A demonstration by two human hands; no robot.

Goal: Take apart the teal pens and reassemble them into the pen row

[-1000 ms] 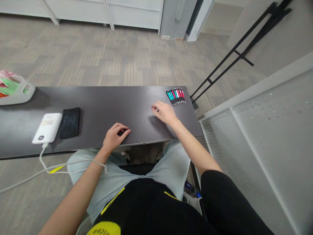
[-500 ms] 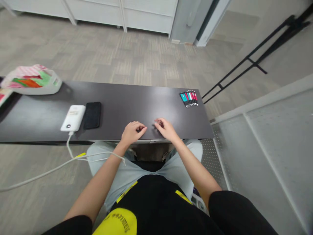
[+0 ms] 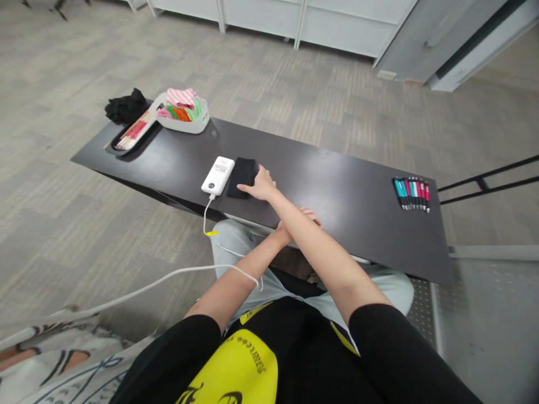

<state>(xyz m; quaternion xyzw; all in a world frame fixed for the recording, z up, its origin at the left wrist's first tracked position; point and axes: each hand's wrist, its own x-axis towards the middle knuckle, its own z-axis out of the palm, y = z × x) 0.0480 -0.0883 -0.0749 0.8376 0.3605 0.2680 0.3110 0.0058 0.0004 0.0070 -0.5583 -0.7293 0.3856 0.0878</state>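
My right hand (image 3: 261,185) reaches across to the left, over my left forearm. Its thumb lies over the lower part of a black phone-shaped slab (image 3: 242,175), probably a smartphone, flat on the dark table (image 3: 332,191). The other fingers are apart from the thumb, by the slab's right edge. Beside the slab lies a white power bank (image 3: 218,175) with a white cable (image 3: 206,216) plugged into its near end. My left hand (image 3: 310,214) rests at the table's front edge, partly hidden under my right forearm; its visible fingers are loosely extended and hold nothing I can see.
Several pens (image 3: 412,193) lie in a row at the right end. At the far left stand a white basket (image 3: 194,124) of colourful cloth items, a dark tray (image 3: 126,148) with packets, and a black cloth bundle (image 3: 126,106). The cable loops across my left forearm.
My view has turned left. My right hand has moved from the table's front edge leftward onto the black slab, crossing over my left arm. My left hand stays near the front edge.
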